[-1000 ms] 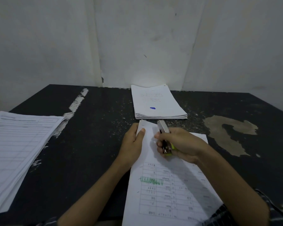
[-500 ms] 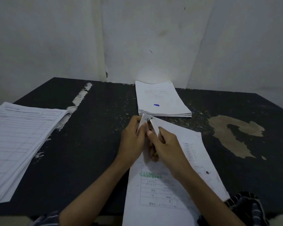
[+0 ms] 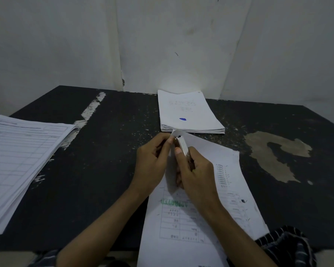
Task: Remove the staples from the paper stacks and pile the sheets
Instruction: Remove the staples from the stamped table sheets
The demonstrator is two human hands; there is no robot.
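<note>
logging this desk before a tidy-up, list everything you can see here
table: 1, black and worn, under everything
paper stack: 1, white with a blue mark, far centre of the table
form pile: 1, white with printed lines, left edge
front sheets: 1 set, white with a green stamp, near edge
metal tool: 1, silver, at the sheets' far corner
wall: white, behind the table
striped cloth: dark, pale stripes, bottom right
left hand: 1, pinches the sheets' far corner
right hand: 1, grips the metal tool

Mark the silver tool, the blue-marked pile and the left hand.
silver tool (image 3: pixel 182 148): head view, shiny top face.
blue-marked pile (image 3: pixel 188 110): head view, top sheet.
left hand (image 3: pixel 152 160): head view, back of hand.
</note>
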